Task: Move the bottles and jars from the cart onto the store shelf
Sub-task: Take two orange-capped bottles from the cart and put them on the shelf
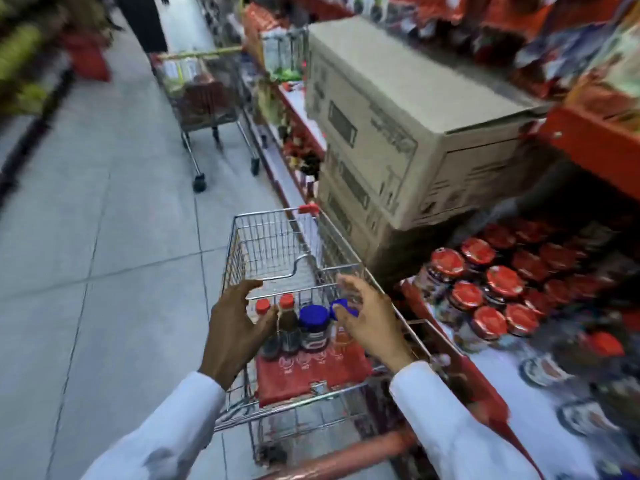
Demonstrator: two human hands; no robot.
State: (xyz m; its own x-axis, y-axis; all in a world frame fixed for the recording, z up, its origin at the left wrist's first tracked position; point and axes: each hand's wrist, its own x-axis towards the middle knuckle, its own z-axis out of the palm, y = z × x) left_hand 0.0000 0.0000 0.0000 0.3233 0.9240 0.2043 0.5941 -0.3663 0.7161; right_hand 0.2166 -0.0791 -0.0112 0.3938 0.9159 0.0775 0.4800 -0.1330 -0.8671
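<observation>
Pale grey floor tiles (104, 209) run down the shop aisle under me, with shelves on both sides.

Closest to me are my two white sleeves, and under them the red handle bar (349, 455) of the wire shopping cart (273, 251). My left hand (235, 327) is over the child seat of the cart, fingers spread and curved, the thumb touching or almost touching the nearest red-capped dark bottle (268, 327). It grips nothing that I can see. My right hand (370, 320) is also open with curved fingers, just beside the blue lid (341, 308) at the right end of the row; whether the fingers already touch it, I cannot tell.

On the red seat flap (311, 375) the things stand upright in one row: two dark bottles with red caps, the second red-capped bottle (288, 323) just right of the first, then the dark jar with a round blue lid (314, 327), then an orange-coloured container under the other blue lid. The big basket of the cart in front of them looks bare.

To the right, near the cart, the low store shelf with a red edge (485, 386) carries many jars with red lids (491, 296). Behind them two brown cardboard boxes (398, 133) are stacked. Farther down the aisle a second wire cart (204, 95) stands, loaded with goods that are too blurred to name.
</observation>
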